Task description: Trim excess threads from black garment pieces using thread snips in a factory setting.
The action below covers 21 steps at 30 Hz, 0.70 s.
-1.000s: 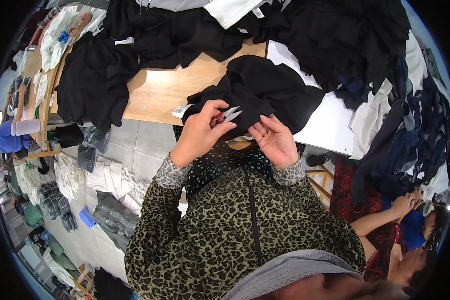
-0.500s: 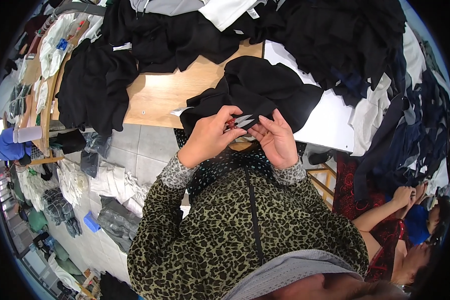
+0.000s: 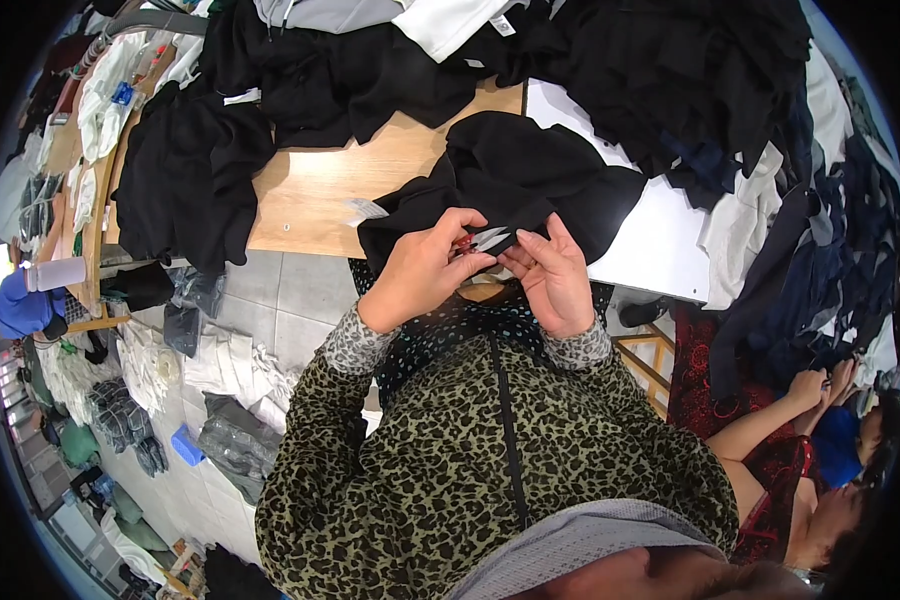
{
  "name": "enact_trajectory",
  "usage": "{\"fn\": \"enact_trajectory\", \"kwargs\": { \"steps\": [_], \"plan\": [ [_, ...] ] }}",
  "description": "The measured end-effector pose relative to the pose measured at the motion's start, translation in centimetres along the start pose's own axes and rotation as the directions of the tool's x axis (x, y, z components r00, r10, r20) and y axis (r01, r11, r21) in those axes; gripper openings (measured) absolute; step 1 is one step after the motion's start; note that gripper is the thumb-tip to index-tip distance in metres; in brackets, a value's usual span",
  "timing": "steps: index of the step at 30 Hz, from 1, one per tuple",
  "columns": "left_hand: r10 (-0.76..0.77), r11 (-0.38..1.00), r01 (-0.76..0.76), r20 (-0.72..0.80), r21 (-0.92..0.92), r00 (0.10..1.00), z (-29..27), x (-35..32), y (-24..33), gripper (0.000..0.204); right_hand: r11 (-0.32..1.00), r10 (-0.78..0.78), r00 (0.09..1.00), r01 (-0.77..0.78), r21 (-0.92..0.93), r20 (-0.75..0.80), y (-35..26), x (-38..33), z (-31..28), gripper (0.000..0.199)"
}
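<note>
My left hand (image 3: 418, 268) is closed around small thread snips (image 3: 490, 239) with red on the handle and pale pointed blades. The blades point right, toward my other hand, over a black garment (image 3: 540, 165) bunched at the table's near edge. My right hand (image 3: 554, 278) pinches the edge of that garment between thumb and fingers, close to the blade tips. What lies right at the fingertips is too small to make out. A whitish tag (image 3: 367, 209) sticks out at the garment's left side.
Piles of black garments (image 3: 195, 170) cover the left and back of the wooden table (image 3: 315, 190). A white tabletop (image 3: 660, 240) adjoins it on the right, with dark clothes heaped behind. Another person's arms (image 3: 780, 410) work at the right. Bagged clothes (image 3: 235, 445) lie on the floor.
My hands stay almost in place on the garment. The snips' blades have shifted very slightly. At far left, a person in blue has moved a little.
</note>
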<state>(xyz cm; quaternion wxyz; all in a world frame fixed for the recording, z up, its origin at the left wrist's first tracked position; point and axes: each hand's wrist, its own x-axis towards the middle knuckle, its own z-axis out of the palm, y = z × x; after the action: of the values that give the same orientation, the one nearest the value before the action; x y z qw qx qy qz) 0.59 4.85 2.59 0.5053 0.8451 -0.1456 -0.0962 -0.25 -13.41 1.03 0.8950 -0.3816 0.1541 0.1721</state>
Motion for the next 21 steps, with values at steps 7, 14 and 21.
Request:
{"fn": "enact_trajectory", "kwargs": {
  "steps": [7,14,21],
  "plan": [
    [-0.004,1.0,0.005,0.003,-0.011,1.0,0.11,0.08,0.03,0.038,0.998,-0.055,0.998,0.055,-0.02,0.02,-0.11,-0.13,0.31,0.047],
    [-0.023,0.996,0.024,0.009,-0.085,1.0,0.21,0.13,-0.21,0.037,0.997,-0.065,0.998,0.066,-0.04,0.022,0.08,0.0,0.13,0.057],
    [-0.028,0.992,0.029,0.016,-0.119,0.999,0.2,0.04,-0.41,0.035,0.998,-0.061,0.998,0.061,-0.031,0.02,0.33,-0.03,-0.12,0.075]
  ]
}}
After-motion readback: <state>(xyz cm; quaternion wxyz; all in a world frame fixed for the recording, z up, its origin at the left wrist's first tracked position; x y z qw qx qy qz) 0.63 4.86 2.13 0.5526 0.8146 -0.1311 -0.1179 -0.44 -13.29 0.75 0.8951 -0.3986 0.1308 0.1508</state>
